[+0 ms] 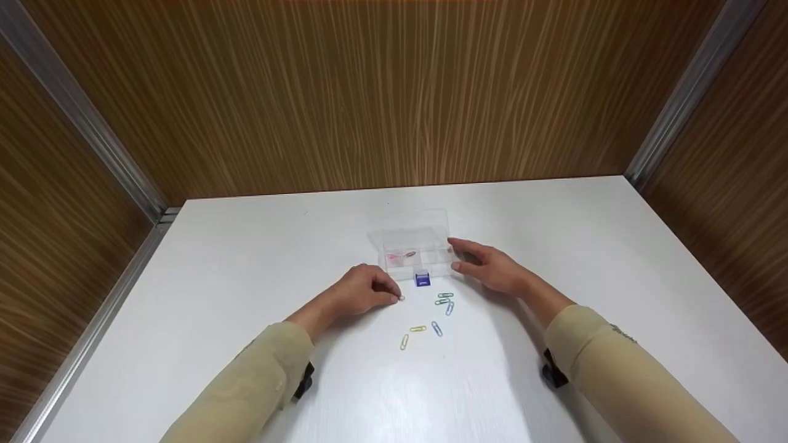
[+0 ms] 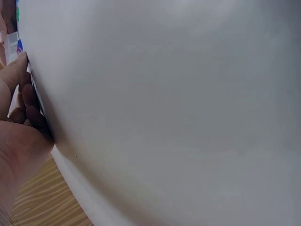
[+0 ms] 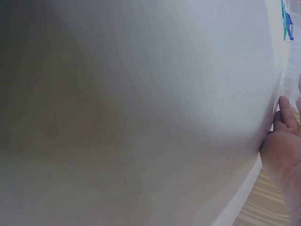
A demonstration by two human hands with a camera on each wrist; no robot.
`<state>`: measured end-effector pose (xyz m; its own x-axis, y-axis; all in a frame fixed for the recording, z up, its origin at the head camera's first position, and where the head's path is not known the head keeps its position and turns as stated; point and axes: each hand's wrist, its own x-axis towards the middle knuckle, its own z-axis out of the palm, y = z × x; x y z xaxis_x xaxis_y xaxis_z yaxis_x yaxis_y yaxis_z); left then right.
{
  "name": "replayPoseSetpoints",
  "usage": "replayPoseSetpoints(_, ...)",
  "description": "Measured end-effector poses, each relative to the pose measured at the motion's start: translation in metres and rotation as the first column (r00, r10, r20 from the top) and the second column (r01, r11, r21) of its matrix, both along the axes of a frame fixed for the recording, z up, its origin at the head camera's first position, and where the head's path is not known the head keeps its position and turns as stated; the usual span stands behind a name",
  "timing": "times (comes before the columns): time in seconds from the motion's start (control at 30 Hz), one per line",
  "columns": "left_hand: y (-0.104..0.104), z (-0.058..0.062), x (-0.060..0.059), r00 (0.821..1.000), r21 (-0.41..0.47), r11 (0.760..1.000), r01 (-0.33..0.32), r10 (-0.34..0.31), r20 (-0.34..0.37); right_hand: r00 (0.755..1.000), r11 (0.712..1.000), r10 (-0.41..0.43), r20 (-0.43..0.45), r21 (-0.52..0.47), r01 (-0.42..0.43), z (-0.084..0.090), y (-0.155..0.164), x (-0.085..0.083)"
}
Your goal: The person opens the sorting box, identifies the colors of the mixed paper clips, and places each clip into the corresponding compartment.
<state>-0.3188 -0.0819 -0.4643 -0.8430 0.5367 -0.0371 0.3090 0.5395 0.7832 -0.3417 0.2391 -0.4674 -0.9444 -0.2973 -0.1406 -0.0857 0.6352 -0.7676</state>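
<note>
Fingertips of the left hand (image 1: 363,291) come together, thumb against forefinger, and seem to pinch a small pale loop (image 1: 402,298), probably the end of a paper clip; most of it is hidden, and its color is hard to tell. They sit low over the desk (image 1: 258,246), just before the front left corner of a clear compartment box (image 1: 438,271). Thumb and fingers of the right hand (image 1: 495,269) are spread apart at the box's right end, as if steadying it; they hold nothing visible, and whether they press on the wall or only rest beside it cannot be told.

The box lies about midway between the desk's left and right edges, its clear lid (image 1: 415,221) raised toward the far edge and its blue latch (image 1: 422,279) facing the person. Pink clips (image 1: 394,257) and a red clip (image 1: 410,254) lie in its left back compartment.

Sorting clips into compartments appears to be the work, at the step of picking one up. The next move likely calls for lifting that small piece over the front wall without losing the pinch. Outside, between box and near edge, lie two green clips (image 1: 445,295), two blue clips (image 1: 436,328) and two yellow clips (image 1: 418,328).
</note>
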Motion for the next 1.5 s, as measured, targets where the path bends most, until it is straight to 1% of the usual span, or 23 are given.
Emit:
replayPoseSetpoints(0.3,-0.001,-0.001,-0.002,1.000,-0.002,1.000,-0.021,0.021,0.008,1.000,0.999,0.017,-0.009,-0.034,-0.018,0.001,0.001,0.000)
replayPoseSetpoints(0.5,-0.001,-0.002,-0.003,1.000,0.019,1.000,-0.020,0.020,0.006,1.000,1.000,0.009,-0.008,-0.019,-0.010,0.000,0.001,0.001)
replayPoseSetpoints(0.7,-0.003,-0.006,-0.002,0.999,0.041,0.998,-0.038,0.037,0.029,1.000,1.000,0.016,-0.011,-0.004,-0.016,0.000,0.000,0.004)
replayPoseSetpoints(0.93,-0.005,-0.004,-0.003,0.997,0.063,0.997,-0.053,0.050,0.053,1.000,1.000,0.013,-0.004,-0.021,-0.013,-0.001,0.000,0.002)
replayPoseSetpoints(1.1,-0.007,0.002,-0.003,0.996,0.071,0.996,-0.059,0.054,0.073,1.000,1.000,0.011,-0.005,-0.027,-0.011,0.001,0.000,0.002)
replayPoseSetpoints(1.23,-0.010,0.011,-0.004,0.995,0.078,0.995,-0.056,0.050,0.083,1.000,0.999,0.011,-0.013,-0.049,-0.011,0.002,0.001,0.003)
replayPoseSetpoints(1.33,-0.015,0.021,-0.007,0.993,0.070,0.994,-0.080,0.074,0.087,1.000,0.998,0.011,-0.019,-0.054,-0.012,0.003,0.000,0.003)
replayPoseSetpoints(1.43,-0.021,0.033,-0.012,0.989,0.056,0.991,-0.119,0.114,0.089,1.000,0.999,0.012,-0.025,-0.045,-0.013,0.002,0.000,0.003)
replayPoseSetpoints(1.5,-0.024,0.040,-0.015,0.988,0.058,0.989,-0.135,0.130,0.079,0.999,0.999,0.017,-0.033,-0.042,-0.018,0.002,0.001,0.003)
